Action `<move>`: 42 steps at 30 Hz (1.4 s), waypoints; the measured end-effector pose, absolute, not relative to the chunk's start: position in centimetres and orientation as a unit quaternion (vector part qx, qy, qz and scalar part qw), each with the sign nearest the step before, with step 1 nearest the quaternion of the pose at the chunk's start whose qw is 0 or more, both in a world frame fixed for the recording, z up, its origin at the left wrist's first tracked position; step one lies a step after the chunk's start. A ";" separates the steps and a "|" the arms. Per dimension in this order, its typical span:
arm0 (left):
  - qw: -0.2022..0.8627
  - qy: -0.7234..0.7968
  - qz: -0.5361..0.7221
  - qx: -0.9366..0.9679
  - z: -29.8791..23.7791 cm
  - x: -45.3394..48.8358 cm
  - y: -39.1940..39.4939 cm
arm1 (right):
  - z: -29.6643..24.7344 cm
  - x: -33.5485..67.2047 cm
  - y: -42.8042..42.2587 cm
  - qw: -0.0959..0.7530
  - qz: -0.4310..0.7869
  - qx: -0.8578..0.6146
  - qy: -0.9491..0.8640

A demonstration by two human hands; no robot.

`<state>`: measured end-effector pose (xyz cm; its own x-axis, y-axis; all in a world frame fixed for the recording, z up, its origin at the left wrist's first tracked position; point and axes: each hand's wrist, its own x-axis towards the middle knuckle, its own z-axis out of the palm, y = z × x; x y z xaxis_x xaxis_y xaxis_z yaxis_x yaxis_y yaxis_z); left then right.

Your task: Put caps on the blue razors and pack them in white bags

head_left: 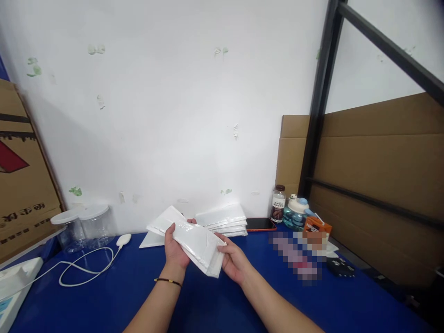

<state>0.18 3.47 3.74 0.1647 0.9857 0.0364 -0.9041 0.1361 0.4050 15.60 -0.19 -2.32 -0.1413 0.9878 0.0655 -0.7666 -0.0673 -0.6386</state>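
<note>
A glossy white padded mailer [198, 241] is tilted in front of me above the table, held between both hands. My left hand [175, 249] grips its left side, thumb on top and fingertips showing at the far edge. My right hand [233, 259] pinches the right end between thumb and fingers. Just behind the mailer lies a stack of similar white mailers [225, 218] by the wall. Part of another flat white piece [151, 240] shows on the table at the left, the rest hidden behind the held mailer.
A phone [261, 225], a brown-capped bottle [278, 203], a blue water bottle [294, 213] and an orange box [316, 227] stand at right. Two clear jars [95, 226] and a white cable [69, 263] are left on the blue table [118, 296]. A black post [317, 101] rises at right.
</note>
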 end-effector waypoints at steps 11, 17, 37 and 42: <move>0.517 0.279 0.667 0.459 8.4 7.2 1.0 | -3.1 15.9 1.0 0.675 0.658 -0.303 -0.144; 0.470 0.282 0.711 0.440 9.4 7.8 1.3 | -3.7 15.8 1.2 0.617 0.570 -0.464 -0.282; 0.375 0.318 0.843 0.218 2.1 -2.5 2.6 | -3.7 17.9 0.1 0.277 0.025 -0.731 -0.623; 0.352 0.364 0.836 0.212 2.3 -6.7 2.6 | -4.3 17.7 0.1 0.268 -0.032 -0.722 -0.637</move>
<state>-6.75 2.59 2.30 -0.6628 0.7422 0.0988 -0.4333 -0.4878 0.7578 17.71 0.08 -4.31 0.1858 0.9031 0.3872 0.9372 -0.0445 -0.3460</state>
